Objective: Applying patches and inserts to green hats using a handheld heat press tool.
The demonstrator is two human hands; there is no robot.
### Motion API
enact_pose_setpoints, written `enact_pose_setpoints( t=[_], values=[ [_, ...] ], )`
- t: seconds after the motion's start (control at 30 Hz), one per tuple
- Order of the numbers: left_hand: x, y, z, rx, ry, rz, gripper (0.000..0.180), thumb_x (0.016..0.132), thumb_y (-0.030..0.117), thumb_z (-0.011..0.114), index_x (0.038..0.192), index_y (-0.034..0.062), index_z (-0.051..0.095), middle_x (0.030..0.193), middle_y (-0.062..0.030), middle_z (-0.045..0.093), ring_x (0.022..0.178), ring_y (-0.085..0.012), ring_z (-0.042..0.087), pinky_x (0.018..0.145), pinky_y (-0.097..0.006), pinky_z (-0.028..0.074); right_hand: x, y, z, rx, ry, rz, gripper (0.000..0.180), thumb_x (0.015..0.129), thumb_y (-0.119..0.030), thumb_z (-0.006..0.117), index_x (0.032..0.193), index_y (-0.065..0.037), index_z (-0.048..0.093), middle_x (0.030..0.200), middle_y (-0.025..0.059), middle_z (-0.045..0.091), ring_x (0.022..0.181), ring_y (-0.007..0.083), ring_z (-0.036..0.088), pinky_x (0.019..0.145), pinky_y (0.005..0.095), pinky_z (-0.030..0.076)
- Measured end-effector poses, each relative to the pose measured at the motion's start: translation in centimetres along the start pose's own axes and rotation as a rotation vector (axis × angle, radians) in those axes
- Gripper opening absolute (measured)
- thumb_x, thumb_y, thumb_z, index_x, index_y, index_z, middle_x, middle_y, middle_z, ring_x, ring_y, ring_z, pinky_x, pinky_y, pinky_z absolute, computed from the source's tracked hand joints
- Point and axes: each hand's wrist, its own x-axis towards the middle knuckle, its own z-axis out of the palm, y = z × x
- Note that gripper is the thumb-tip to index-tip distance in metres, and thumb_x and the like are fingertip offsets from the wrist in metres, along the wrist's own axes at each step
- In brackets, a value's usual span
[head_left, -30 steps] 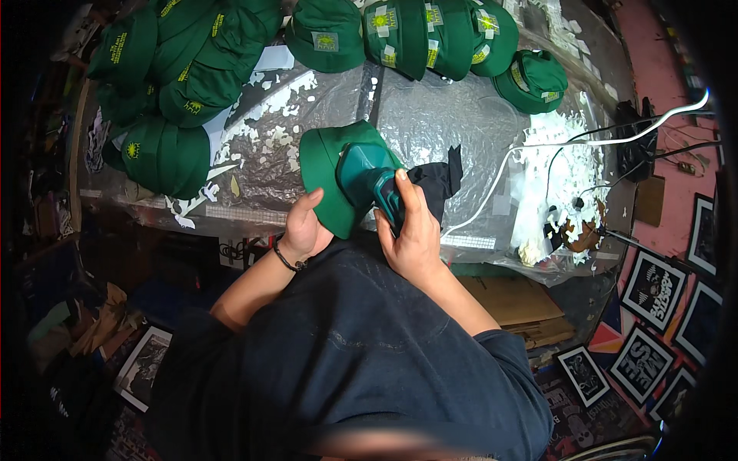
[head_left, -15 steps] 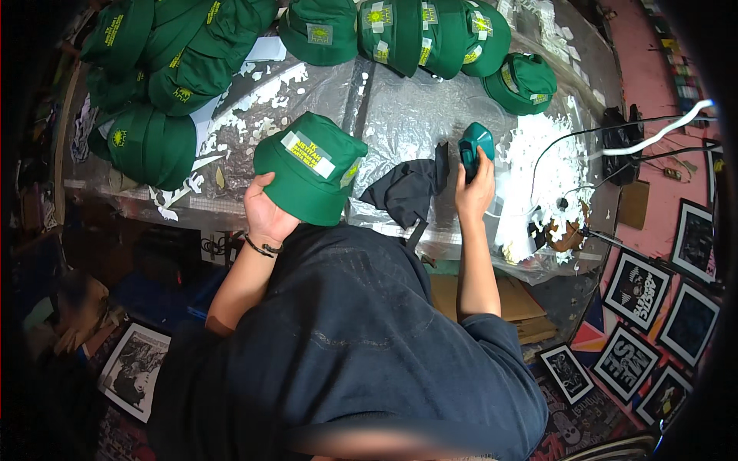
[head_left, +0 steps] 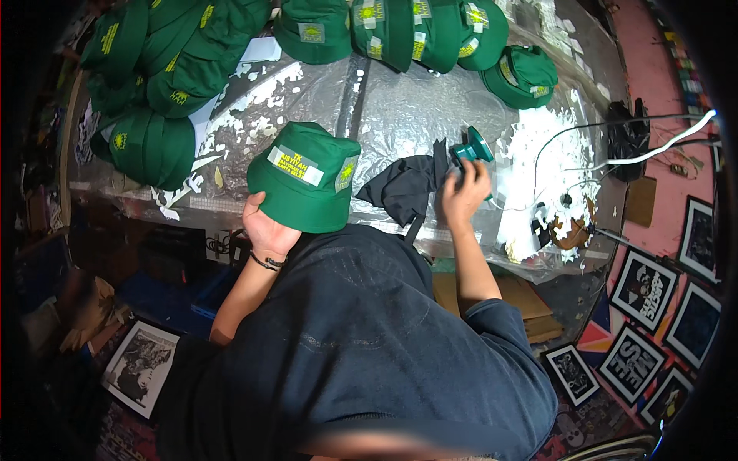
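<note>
Head view, mid-frame: left hand (head_left: 269, 230) holds green hat (head_left: 304, 183); I can't tell if right hand (head_left: 466, 195) grips teal iron (head_left: 477, 146).

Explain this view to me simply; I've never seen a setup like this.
There is no robot here. A person works with bare hands, seen from a camera worn on the head, looking down; its wide lens bends straight edges. The left hand holds a green hat by its brim. The right hand is at what looks like a teal iron; its grip is partly hidden. On the plastic-covered table lie a black cloth, white scraps and more green hats.
</note>
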Motion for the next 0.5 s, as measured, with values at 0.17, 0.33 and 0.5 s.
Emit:
enact_pose_setpoints(
  t=[0.17, 0.33, 0.5],
  values=[
    [0.8, -0.6, 0.5, 0.016, -0.021, -0.034, 0.061, 0.083, 0.019, 0.057, 0.141, 0.0018, 0.048, 0.145, -0.0165, 0.049, 0.136, -0.0353, 0.043, 0.118, -0.053, 0.026, -2.0, -6.7, -2.1, 0.323, -0.693, 0.049, 0.054, 0.075, -0.024, 0.079, 0.124, -0.014, 0.059, 0.118, 0.013, 0.057, 0.1, 0.0375, 0.062, 0.084, 0.045, 0.053],
    [2.2, -1.8, 2.3, 0.065, -0.035, -0.122, 0.059, 0.084, 0.019, 0.057, 0.139, 0.0015, 0.049, 0.143, -0.0161, 0.051, 0.135, -0.034, 0.045, 0.117, -0.053, 0.028, -3.6, -4.3, 0.1, 0.582, -0.667, 0.279, 0.025, 0.073, 0.001, 0.071, 0.097, -0.002, 0.067, 0.083, 0.0094, 0.066, 0.072, 0.0224, 0.065, 0.064, 0.032, 0.05],
    [3.0, -2.1, 2.8, 0.069, -0.068, -0.221, 0.056, 0.089, 0.022, 0.056, 0.14, 0.001, 0.047, 0.144, -0.0163, 0.051, 0.134, -0.0342, 0.045, 0.116, -0.053, 0.029, -2.5, 5.5, -6.1, 0.75, -0.954, 0.637, 0.016, 0.071, -0.006, 0.073, 0.084, 0.002, 0.068, 0.073, 0.0025, 0.067, 0.067, 0.009, 0.06, 0.062, 0.0256, 0.048]
  ],
)
